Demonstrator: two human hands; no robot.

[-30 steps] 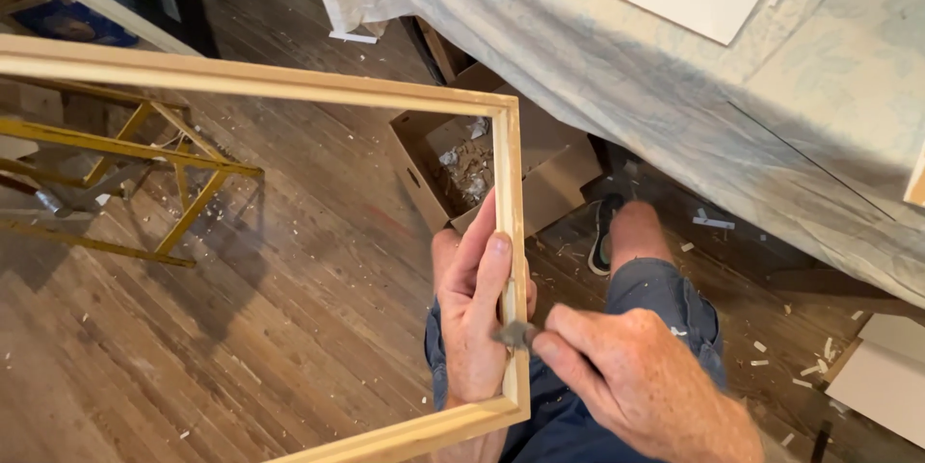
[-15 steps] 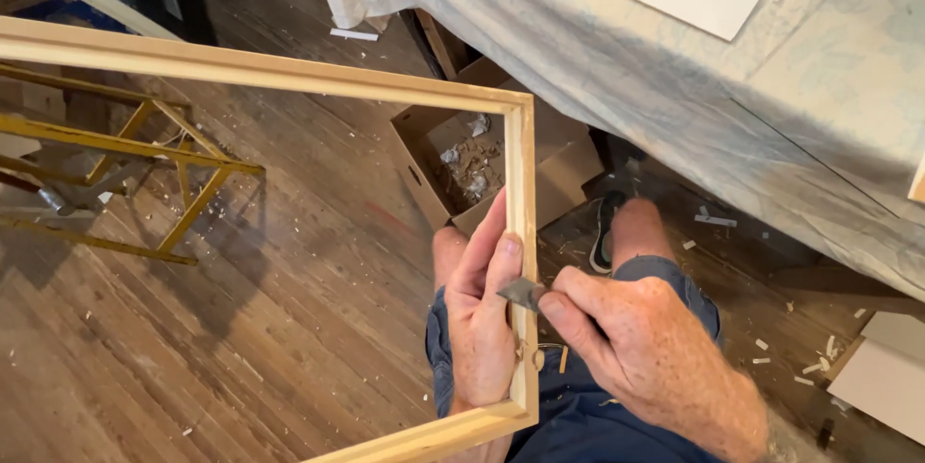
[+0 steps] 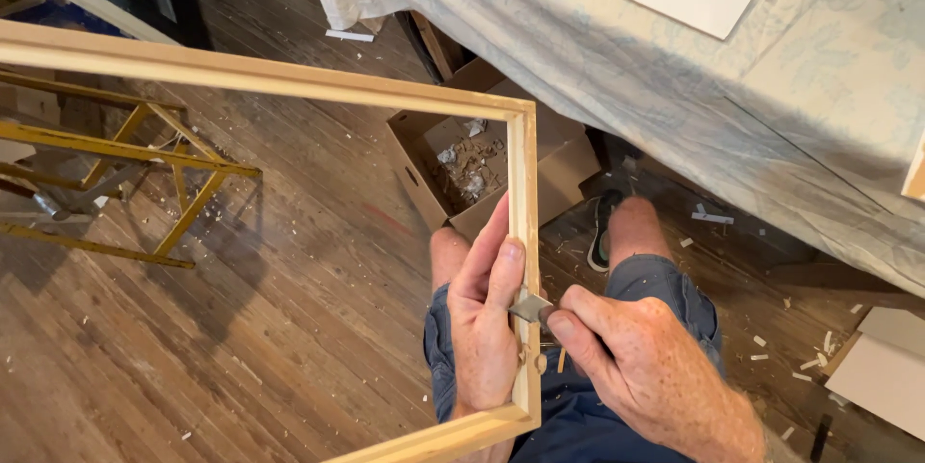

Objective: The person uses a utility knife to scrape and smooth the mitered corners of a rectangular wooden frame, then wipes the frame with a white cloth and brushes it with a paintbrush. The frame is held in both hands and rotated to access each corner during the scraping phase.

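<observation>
The wooden frame (image 3: 523, 232) rests over the person's lap, its left end cut off. The left hand (image 3: 485, 323) wraps one side. The right hand (image 3: 636, 367) pinches a small blade (image 3: 530, 307), mostly hidden.

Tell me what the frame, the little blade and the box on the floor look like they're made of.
Frame: pale bare wood, grain visible, apparently unfinished.
Blade in the right hand: grey with a dull sheen, probably metal.
Box: brown cardboard, with open flaps.
</observation>
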